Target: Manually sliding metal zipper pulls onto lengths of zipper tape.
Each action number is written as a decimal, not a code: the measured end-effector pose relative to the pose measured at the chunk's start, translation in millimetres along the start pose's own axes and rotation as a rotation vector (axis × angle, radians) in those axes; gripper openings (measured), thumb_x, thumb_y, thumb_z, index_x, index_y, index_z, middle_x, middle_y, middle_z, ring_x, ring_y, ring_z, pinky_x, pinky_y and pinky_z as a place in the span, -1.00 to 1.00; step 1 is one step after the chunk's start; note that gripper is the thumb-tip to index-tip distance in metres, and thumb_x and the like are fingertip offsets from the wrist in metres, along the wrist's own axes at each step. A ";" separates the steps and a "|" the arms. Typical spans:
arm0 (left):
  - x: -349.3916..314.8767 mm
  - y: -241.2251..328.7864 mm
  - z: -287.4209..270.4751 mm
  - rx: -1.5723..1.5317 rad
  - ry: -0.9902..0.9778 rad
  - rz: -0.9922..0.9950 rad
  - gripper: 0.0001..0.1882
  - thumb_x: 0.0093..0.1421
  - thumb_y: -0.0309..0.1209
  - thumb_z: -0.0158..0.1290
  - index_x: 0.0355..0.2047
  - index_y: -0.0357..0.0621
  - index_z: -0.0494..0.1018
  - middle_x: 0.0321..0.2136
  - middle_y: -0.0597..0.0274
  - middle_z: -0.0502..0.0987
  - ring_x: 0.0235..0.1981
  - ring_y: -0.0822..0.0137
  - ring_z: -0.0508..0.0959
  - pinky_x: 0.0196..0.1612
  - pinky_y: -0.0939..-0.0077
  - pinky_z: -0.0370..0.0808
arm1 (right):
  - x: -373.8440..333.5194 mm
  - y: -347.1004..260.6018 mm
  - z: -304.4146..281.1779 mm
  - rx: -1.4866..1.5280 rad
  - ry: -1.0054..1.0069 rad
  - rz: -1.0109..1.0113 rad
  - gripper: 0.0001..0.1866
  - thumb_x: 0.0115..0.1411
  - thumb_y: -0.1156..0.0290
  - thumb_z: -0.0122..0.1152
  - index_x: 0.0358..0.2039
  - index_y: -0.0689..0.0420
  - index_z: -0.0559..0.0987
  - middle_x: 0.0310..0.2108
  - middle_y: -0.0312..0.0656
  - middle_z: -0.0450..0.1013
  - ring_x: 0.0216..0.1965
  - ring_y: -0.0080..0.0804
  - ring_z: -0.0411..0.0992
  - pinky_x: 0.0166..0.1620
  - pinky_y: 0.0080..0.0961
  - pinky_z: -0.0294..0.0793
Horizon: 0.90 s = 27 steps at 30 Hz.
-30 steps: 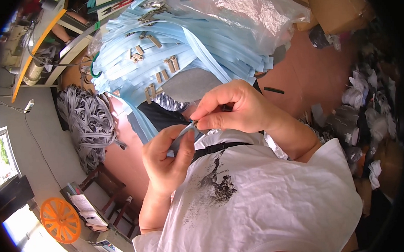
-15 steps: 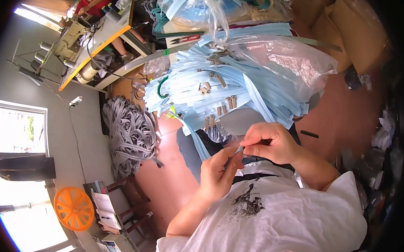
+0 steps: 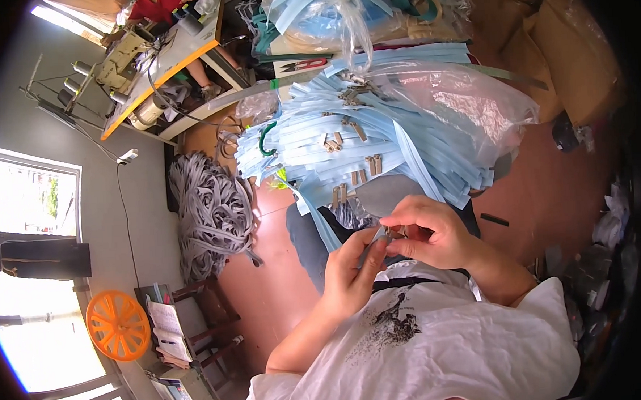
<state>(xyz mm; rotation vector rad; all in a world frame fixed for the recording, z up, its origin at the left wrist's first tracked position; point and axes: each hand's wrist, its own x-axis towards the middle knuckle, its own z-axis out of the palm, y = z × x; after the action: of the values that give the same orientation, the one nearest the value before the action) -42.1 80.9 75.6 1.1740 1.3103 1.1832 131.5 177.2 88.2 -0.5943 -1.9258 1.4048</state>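
Over my lap, my left hand (image 3: 353, 269) is closed in a pinch on the end of a light blue zipper tape (image 3: 323, 225), which trails down from the pile. Opposite it, my right hand (image 3: 429, 230) has thumb and forefinger bent close against the left fingertips. Between the fingertips shows a small greyish metallic piece (image 3: 384, 231), too small to make out clearly. Ahead lies a large heap of light blue zipper tapes (image 3: 311, 153), with several small metal zipper sliders (image 3: 374, 164) scattered in groups on top.
Clear plastic sheeting (image 3: 467, 94) covers the heap's right side. Red-handled snips (image 3: 306, 64) lie behind it. A tangle of grey tape (image 3: 212, 213) sits on the floor at left. Farther back, a person is at a sewing machine table (image 3: 175, 63). An orange wheel (image 3: 118, 325) stands at lower left.
My right fingers have opened slightly and shifted at the left fingertips, and the small metallic piece shows more. The whole view has shifted slightly; the heap looks the same.
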 end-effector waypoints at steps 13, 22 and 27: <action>1.3 -5.9 -0.3 -0.111 -0.031 -0.049 -0.79 0.37 -0.47 -0.10 -0.09 -0.37 0.39 -0.30 0.14 0.55 -0.27 0.45 0.52 -0.27 0.57 0.51 | 2.8 2.7 5.3 -0.079 0.093 -0.118 -0.79 0.14 0.61 0.25 -0.18 0.20 0.57 -0.36 -0.21 0.46 -0.48 -0.49 0.47 -0.47 -0.62 0.42; 0.8 -4.2 0.8 -0.049 0.070 0.013 -0.81 0.35 -0.46 -0.05 -0.13 -0.35 0.42 -0.33 0.18 0.57 -0.31 0.46 0.54 -0.29 0.60 0.50 | 8.0 -6.7 2.6 -0.191 0.124 -0.141 -0.77 0.09 0.61 0.29 -0.20 0.19 0.56 -0.44 -0.22 0.48 -0.54 -0.54 0.48 -0.53 -0.64 0.41; 2.6 -0.9 0.1 0.251 0.173 0.145 -0.87 0.26 -0.54 0.04 -0.20 -0.31 0.46 -0.48 0.15 0.56 -0.52 0.41 0.54 -0.43 0.58 0.47 | 7.6 -2.6 8.2 -0.295 0.161 -0.244 -0.70 0.05 0.55 0.37 -0.17 0.17 0.56 -0.42 -0.23 0.51 -0.54 -0.53 0.48 -0.55 -0.63 0.41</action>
<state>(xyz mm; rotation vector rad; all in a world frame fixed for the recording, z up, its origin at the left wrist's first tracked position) -42.2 83.5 74.6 1.3901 1.5609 1.2741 120.4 176.5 90.9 -0.5663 -2.0111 0.9025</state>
